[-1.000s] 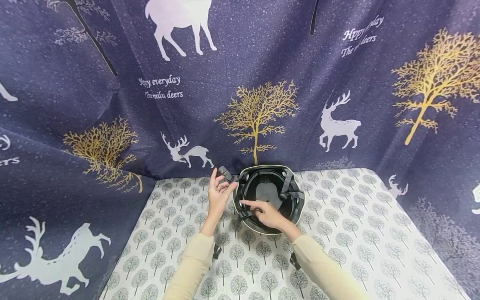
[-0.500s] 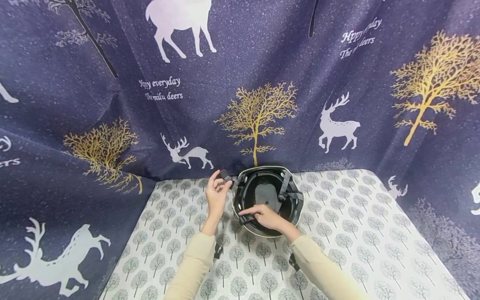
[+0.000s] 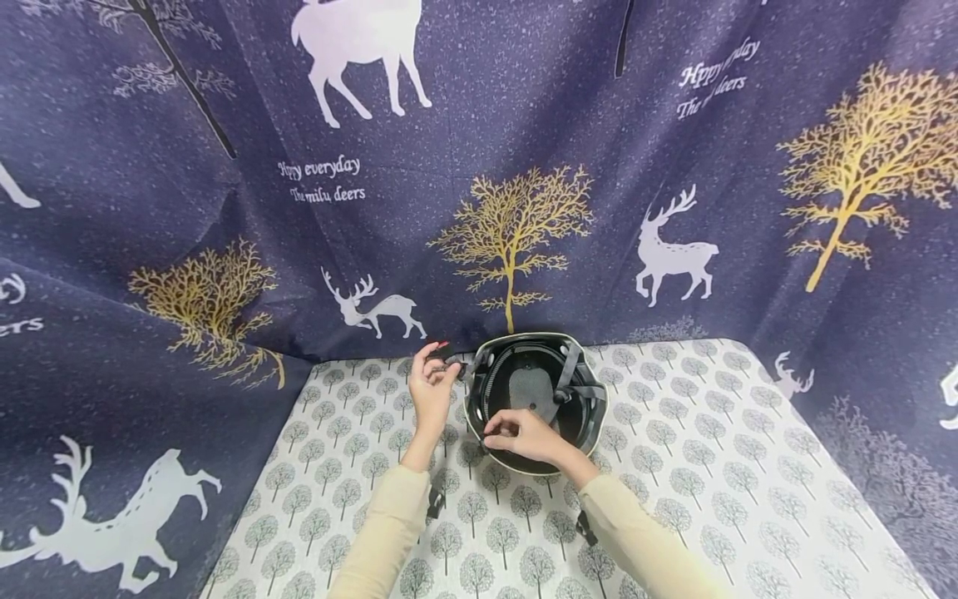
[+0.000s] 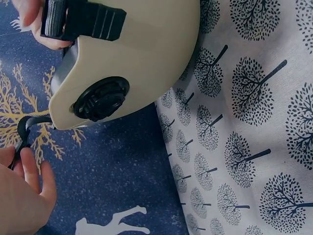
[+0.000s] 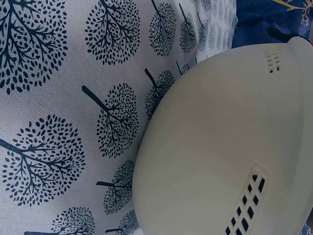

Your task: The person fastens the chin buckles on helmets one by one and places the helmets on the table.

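Note:
A cream hard-shell helmet (image 3: pixel 535 395) lies upside down on the table, its black lining and straps facing up. My left hand (image 3: pixel 430 387) pinches the black chin strap (image 4: pixel 30 121) off the helmet's left side; a small red part shows by the fingertips. My right hand (image 3: pixel 524 434) reaches across the helmet's near left rim, thumb and index finger curled together. In the left wrist view its fingers (image 4: pixel 50 40) pinch at a black clip (image 4: pixel 83 19) on the rim. A round black knob (image 4: pixel 101 98) sits on the shell's outside. The right wrist view shows the shell's vents (image 5: pixel 247 203).
The table (image 3: pixel 674 516) has a white cloth with tree prints. Close behind the helmet hangs a dark blue curtain (image 3: pixel 479 125) with deer and gold trees. Another dark strap (image 3: pixel 569 370) crosses the helmet's inner right side.
My right index finger, earlier stretched out along the left rim, has slid nearer and curled to meet the thumb. The buckle end in my left hand has turned and dropped slightly.

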`<state>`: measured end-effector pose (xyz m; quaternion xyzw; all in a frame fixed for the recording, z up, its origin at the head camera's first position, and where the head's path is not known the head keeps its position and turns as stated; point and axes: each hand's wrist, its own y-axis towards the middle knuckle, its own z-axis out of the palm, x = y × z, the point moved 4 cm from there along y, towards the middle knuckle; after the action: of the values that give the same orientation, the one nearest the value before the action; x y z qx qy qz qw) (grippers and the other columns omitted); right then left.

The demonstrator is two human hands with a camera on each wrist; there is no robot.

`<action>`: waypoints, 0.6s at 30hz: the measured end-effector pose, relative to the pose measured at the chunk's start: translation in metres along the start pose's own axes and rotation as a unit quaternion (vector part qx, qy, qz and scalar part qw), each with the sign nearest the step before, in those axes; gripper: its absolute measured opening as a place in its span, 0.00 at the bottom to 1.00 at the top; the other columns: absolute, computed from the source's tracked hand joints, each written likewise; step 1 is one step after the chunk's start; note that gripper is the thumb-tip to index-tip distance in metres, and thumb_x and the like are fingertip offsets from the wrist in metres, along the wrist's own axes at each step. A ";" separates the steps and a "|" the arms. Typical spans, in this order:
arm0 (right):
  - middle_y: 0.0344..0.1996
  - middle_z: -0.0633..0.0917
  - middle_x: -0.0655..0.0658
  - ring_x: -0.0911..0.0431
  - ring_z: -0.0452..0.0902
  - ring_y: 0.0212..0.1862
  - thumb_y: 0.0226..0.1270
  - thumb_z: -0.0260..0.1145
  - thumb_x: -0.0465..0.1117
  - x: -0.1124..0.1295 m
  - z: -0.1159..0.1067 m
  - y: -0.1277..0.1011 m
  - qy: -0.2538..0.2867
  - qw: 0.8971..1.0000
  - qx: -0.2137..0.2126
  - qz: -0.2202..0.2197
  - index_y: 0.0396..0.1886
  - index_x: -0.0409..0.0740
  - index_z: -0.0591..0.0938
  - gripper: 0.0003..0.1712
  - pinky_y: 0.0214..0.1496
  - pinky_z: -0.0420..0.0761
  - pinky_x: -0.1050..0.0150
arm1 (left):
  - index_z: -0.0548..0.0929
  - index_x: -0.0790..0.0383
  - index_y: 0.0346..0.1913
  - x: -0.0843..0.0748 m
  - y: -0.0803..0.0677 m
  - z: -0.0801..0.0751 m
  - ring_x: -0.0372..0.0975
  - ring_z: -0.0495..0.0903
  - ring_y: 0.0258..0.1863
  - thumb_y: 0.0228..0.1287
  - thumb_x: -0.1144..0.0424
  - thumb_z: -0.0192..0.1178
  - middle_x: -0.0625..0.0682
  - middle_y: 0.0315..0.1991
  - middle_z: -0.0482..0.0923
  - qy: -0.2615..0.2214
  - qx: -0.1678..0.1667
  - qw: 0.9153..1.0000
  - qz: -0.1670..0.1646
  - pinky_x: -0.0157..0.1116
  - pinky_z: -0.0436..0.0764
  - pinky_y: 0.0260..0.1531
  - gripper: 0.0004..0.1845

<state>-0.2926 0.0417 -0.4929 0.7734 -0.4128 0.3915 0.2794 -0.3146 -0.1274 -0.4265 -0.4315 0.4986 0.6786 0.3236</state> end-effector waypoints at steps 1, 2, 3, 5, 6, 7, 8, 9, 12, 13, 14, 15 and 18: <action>0.21 0.77 0.52 0.67 0.65 0.24 0.56 0.68 0.51 -0.001 0.000 0.000 -0.008 1.000 -0.003 0.005 0.36 0.49 0.83 0.13 0.28 0.69 0.73 | 0.70 0.74 0.57 0.000 0.000 0.000 0.33 0.74 0.23 0.53 0.78 0.62 0.71 0.30 0.72 0.001 0.000 1.000 0.002 0.22 0.75 0.26 0.26; 0.21 0.76 0.54 0.67 0.65 0.24 0.55 0.69 0.51 -0.001 0.000 -0.001 -0.012 1.000 -0.005 0.011 0.35 0.50 0.83 0.13 0.28 0.68 0.73 | 0.70 0.74 0.57 0.000 0.000 0.000 0.33 0.74 0.23 0.53 0.79 0.62 0.71 0.30 0.72 0.001 0.000 1.000 0.003 0.22 0.75 0.26 0.26; 0.22 0.75 0.55 0.67 0.65 0.24 0.54 0.70 0.51 -0.001 -0.001 -0.001 -0.014 1.000 -0.007 0.015 0.34 0.51 0.83 0.12 0.29 0.68 0.73 | 0.70 0.74 0.57 0.000 0.000 0.000 0.33 0.74 0.23 0.53 0.79 0.62 0.71 0.30 0.72 0.001 0.000 1.000 0.004 0.22 0.75 0.26 0.26; 0.22 0.75 0.56 0.66 0.66 0.25 0.54 0.69 0.50 -0.001 0.000 -0.001 -0.015 1.000 -0.009 0.018 0.33 0.51 0.83 0.10 0.30 0.69 0.73 | 0.70 0.74 0.57 0.000 0.000 0.000 0.33 0.74 0.23 0.52 0.79 0.62 0.71 0.30 0.72 0.003 -0.001 1.000 0.005 0.22 0.76 0.26 0.26; 0.22 0.76 0.56 0.66 0.67 0.25 0.55 0.69 0.49 -0.001 -0.001 -0.001 -0.015 1.000 -0.010 0.018 0.32 0.51 0.83 0.09 0.31 0.69 0.73 | 0.70 0.74 0.57 0.000 0.000 0.000 0.33 0.74 0.23 0.52 0.79 0.62 0.71 0.30 0.72 0.004 -0.002 1.000 0.005 0.22 0.76 0.26 0.26; 0.22 0.77 0.56 0.67 0.67 0.26 0.55 0.68 0.48 -0.001 -0.001 -0.001 -0.015 1.000 -0.012 0.018 0.32 0.51 0.83 0.08 0.31 0.70 0.73 | 0.70 0.74 0.57 0.000 0.000 0.000 0.34 0.74 0.23 0.52 0.80 0.62 0.71 0.30 0.72 0.004 -0.003 1.000 0.006 0.23 0.76 0.26 0.26; 0.22 0.77 0.55 0.67 0.68 0.26 0.56 0.68 0.47 0.000 0.000 -0.001 -0.016 1.000 -0.013 0.017 0.31 0.51 0.83 0.07 0.32 0.70 0.73 | 0.70 0.74 0.57 0.000 -0.001 0.000 0.34 0.74 0.23 0.52 0.80 0.62 0.71 0.30 0.73 0.006 -0.004 1.000 0.006 0.23 0.76 0.26 0.26; 0.21 0.78 0.55 0.67 0.68 0.26 0.56 0.67 0.46 0.001 0.000 -0.001 -0.015 1.000 -0.014 0.014 0.31 0.50 0.83 0.06 0.32 0.70 0.73 | 0.70 0.74 0.57 -0.001 -0.001 0.000 0.35 0.74 0.23 0.52 0.80 0.62 0.71 0.30 0.73 0.009 -0.006 1.000 0.007 0.23 0.76 0.26 0.26; 0.21 0.77 0.54 0.67 0.68 0.25 0.56 0.65 0.43 0.002 -0.001 -0.002 -0.020 0.999 -0.024 0.009 0.30 0.48 0.83 0.05 0.30 0.69 0.74 | 0.69 0.74 0.59 -0.002 -0.001 0.000 0.34 0.74 0.24 0.51 0.81 0.62 0.70 0.29 0.73 0.017 -0.009 1.000 0.007 0.23 0.77 0.27 0.29; 0.20 0.76 0.54 0.66 0.67 0.25 0.56 0.65 0.42 0.002 -0.001 -0.002 -0.022 0.999 -0.028 0.011 0.30 0.48 0.83 0.05 0.30 0.69 0.74 | 0.68 0.74 0.60 -0.002 -0.001 0.000 0.34 0.74 0.24 0.51 0.81 0.61 0.70 0.29 0.73 0.021 -0.010 1.000 0.006 0.22 0.77 0.28 0.29; 0.21 0.76 0.54 0.66 0.67 0.25 0.56 0.64 0.41 0.001 -0.001 -0.002 -0.025 0.999 -0.032 0.012 0.30 0.47 0.83 0.04 0.29 0.69 0.74 | 0.68 0.73 0.60 -0.002 -0.001 0.000 0.34 0.74 0.24 0.51 0.80 0.61 0.69 0.29 0.73 0.027 -0.010 1.000 0.004 0.22 0.77 0.28 0.30; 0.21 0.76 0.54 0.66 0.67 0.25 0.56 0.63 0.41 0.001 -0.001 -0.002 -0.026 0.999 -0.036 0.015 0.30 0.47 0.83 0.04 0.29 0.68 0.74 | 0.67 0.73 0.61 -0.003 -0.001 0.000 0.33 0.75 0.25 0.51 0.80 0.61 0.69 0.29 0.73 0.031 -0.011 0.999 0.002 0.22 0.77 0.29 0.31; 0.21 0.76 0.54 0.65 0.67 0.25 0.56 0.62 0.40 -0.002 -0.002 -0.002 -0.029 0.998 -0.046 0.026 0.31 0.48 0.83 0.05 0.29 0.68 0.74 | 0.69 0.73 0.61 -0.004 -0.002 -0.001 0.33 0.75 0.26 0.52 0.79 0.62 0.69 0.31 0.75 0.049 -0.011 0.999 -0.003 0.21 0.77 0.30 0.30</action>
<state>-0.2918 0.0448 -0.4939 0.7601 -0.4581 0.3564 0.2923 -0.3113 -0.1275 -0.4236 -0.4693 0.5048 0.6610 0.2964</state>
